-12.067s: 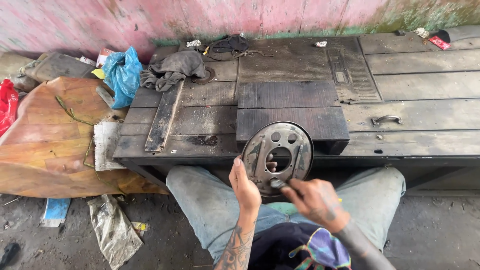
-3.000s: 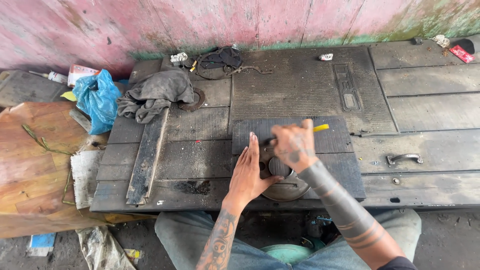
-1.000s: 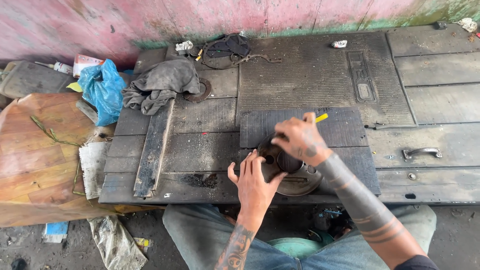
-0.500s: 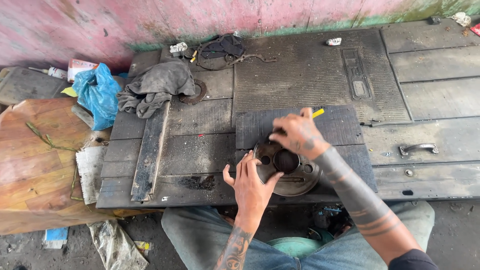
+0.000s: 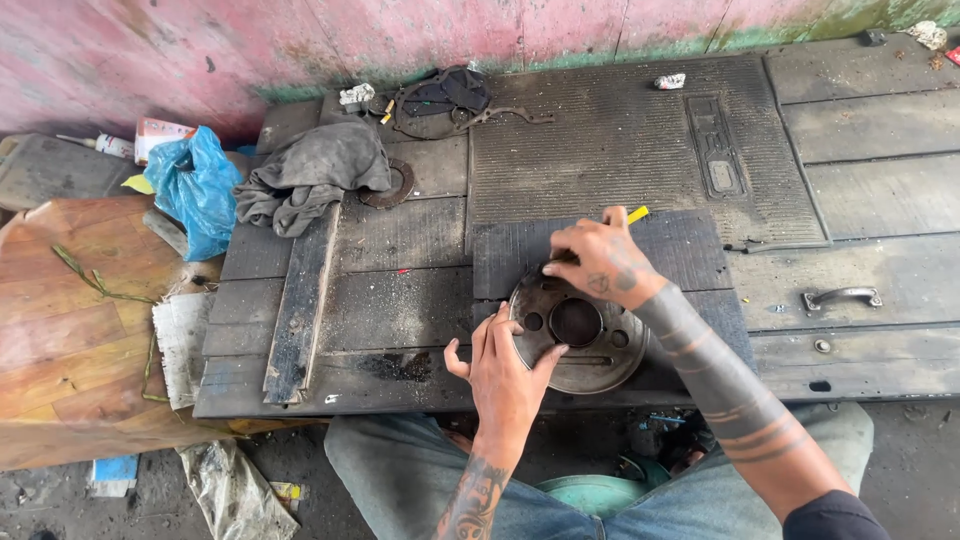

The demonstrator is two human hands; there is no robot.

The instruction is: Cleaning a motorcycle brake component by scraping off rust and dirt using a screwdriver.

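Observation:
A round grey metal plate (image 5: 590, 345) with a large middle hole and smaller holes lies flat on a dark ribbed rubber mat (image 5: 690, 245) near the front edge of a wooden platform. My left hand (image 5: 505, 370) rests on the plate's left rim, fingers spread, pressing it down. My right hand (image 5: 600, 265) is at the plate's far rim, closed on a thin tool with a yellow end (image 5: 636, 214); its tip is hidden under my fingers.
A grey rag (image 5: 310, 175), a dark plank (image 5: 300, 305) and a rusty ring (image 5: 385, 185) lie at the left of the platform. A blue plastic bag (image 5: 195, 190) sits beside it. A larger ribbed mat (image 5: 620, 130) and tangled dark parts (image 5: 440, 95) lie at the back. A metal handle (image 5: 840, 297) is at the right.
The plate was held upright over my lap long ago; now it lies flat on the mat. Over the last second my hands have kept their hold with only slight shifts.

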